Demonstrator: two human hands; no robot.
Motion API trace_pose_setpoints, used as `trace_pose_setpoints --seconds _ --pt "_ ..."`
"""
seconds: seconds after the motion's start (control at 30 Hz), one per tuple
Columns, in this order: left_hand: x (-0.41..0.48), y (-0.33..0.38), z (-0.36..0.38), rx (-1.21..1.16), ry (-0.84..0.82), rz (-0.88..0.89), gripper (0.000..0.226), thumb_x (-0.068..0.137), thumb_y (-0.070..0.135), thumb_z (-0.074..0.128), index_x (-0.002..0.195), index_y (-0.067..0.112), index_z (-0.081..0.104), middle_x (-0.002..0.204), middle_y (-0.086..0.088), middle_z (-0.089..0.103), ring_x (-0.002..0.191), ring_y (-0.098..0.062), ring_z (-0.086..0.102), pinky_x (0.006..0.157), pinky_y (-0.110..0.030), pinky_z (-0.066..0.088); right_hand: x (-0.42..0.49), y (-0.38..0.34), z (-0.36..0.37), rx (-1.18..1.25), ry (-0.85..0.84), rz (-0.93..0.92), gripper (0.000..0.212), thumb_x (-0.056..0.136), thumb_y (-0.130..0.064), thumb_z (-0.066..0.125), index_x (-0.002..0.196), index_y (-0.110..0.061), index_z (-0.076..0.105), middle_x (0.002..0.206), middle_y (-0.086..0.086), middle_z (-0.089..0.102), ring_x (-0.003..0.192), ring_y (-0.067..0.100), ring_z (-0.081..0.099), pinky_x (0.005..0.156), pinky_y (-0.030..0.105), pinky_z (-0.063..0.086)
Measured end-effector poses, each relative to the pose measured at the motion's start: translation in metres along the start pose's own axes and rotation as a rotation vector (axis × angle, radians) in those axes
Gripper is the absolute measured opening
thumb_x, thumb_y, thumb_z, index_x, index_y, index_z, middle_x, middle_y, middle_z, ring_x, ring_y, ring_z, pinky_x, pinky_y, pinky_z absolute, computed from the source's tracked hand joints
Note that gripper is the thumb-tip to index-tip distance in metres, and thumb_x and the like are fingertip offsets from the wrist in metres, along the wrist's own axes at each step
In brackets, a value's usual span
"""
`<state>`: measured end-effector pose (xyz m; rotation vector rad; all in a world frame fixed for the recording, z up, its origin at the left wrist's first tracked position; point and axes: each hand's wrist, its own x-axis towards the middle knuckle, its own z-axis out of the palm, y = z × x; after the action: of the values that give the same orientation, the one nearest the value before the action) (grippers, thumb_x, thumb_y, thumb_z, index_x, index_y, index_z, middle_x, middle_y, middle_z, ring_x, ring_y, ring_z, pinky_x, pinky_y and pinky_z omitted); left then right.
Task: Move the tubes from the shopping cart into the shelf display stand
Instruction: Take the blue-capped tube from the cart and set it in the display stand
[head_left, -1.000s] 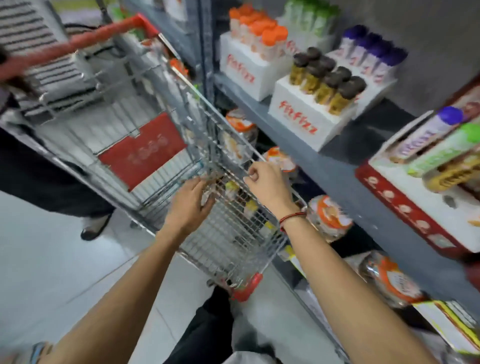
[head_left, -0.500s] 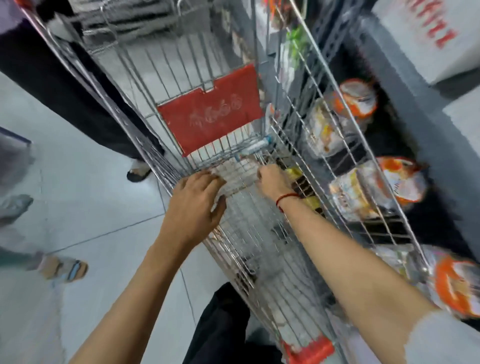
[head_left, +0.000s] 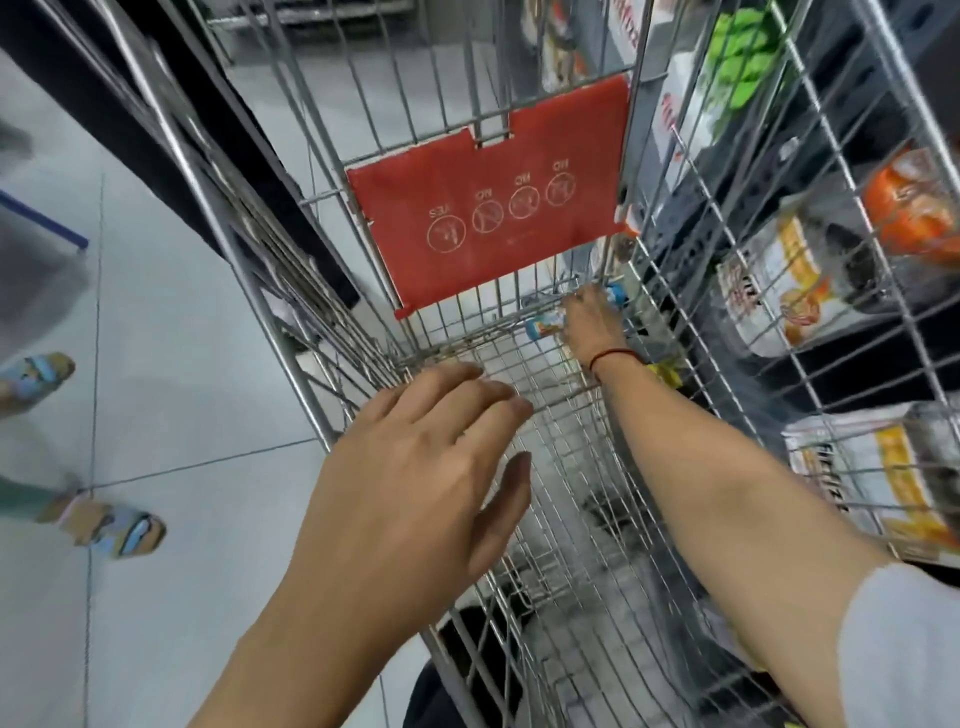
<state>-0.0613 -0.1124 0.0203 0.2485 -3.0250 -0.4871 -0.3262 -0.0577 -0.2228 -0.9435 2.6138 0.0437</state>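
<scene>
I look down into a wire shopping cart (head_left: 291, 338) with a red plastic flap (head_left: 493, 208) at its far end. My right hand (head_left: 589, 327) reaches deep to the cart floor and lies on a tube with a blue cap (head_left: 543, 326), fingers curled over it; whether it grips the tube is unclear. A yellow tube (head_left: 665, 373) shows beside my wrist. My left hand (head_left: 415, 467) hovers over the cart's left rim, fingers spread, holding nothing. The display stand is out of view.
Lower shelves at the right hold packaged goods with orange lids (head_left: 904, 208) and white-yellow packs (head_left: 878, 478). Another person's sandalled feet (head_left: 109, 527) stand on the tiled floor at left. Dark clothing (head_left: 156, 104) is beyond the cart's left side.
My view dropped further into the cart. My right hand moved deeper toward the far end onto a tube; my left hand lifted off the rim and spread open.
</scene>
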Motion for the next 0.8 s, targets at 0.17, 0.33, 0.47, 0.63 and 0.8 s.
trace_pose_setpoints --seconds 0.17,0.33,0.47,0.63,0.8 --pt "0.001 0.002 0.002 -0.011 0.020 0.002 0.028 0.086 0.029 0.056 0.108 0.015 0.067 0.103 0.001 0.068 0.106 -0.021 0.057 0.082 -0.040 0.049 0.006 0.010 0.006 -0.095 0.070 0.005 0.047 0.085 0.008 0.056 0.129 -0.006 0.052 0.140 0.018 0.043 0.127 0.035 0.045 0.103 0.046 0.041" --pt "0.000 0.003 0.002 0.010 0.027 -0.014 0.027 0.086 0.031 0.055 0.105 0.016 0.067 0.099 0.003 0.067 0.100 -0.019 0.059 0.074 -0.035 0.051 0.007 0.009 0.004 -0.292 0.027 -0.039 0.046 0.083 0.002 0.061 0.128 -0.006 0.053 0.145 0.017 0.040 0.136 0.032 0.034 0.106 0.044 0.039" --pt "0.000 0.004 0.002 0.027 0.048 -0.006 0.026 0.085 0.031 0.056 0.103 0.017 0.068 0.097 0.004 0.068 0.097 -0.018 0.060 0.072 -0.033 0.050 0.004 0.010 0.000 -0.339 -0.016 -0.092 0.042 0.086 0.001 0.059 0.126 -0.009 0.052 0.126 0.015 0.060 0.119 0.030 0.055 0.106 0.045 0.039" --pt "0.001 0.002 0.003 0.059 0.049 0.004 0.028 0.085 0.032 0.054 0.103 0.015 0.068 0.095 0.001 0.068 0.093 -0.021 0.060 0.066 -0.034 0.051 -0.032 0.013 -0.004 -0.181 -0.069 -0.094 0.042 0.094 -0.019 0.053 0.133 -0.009 0.044 0.135 0.020 0.049 0.117 0.036 0.056 0.103 0.052 0.037" --pt "-0.001 0.004 0.005 0.071 0.069 0.006 0.025 0.083 0.027 0.060 0.100 0.011 0.069 0.093 -0.004 0.070 0.090 -0.025 0.062 0.067 -0.034 0.051 -0.099 0.016 -0.026 0.289 -0.137 0.112 0.038 0.094 -0.023 0.052 0.126 -0.002 0.049 0.120 0.021 0.061 0.107 0.033 0.060 0.078 0.030 0.045"
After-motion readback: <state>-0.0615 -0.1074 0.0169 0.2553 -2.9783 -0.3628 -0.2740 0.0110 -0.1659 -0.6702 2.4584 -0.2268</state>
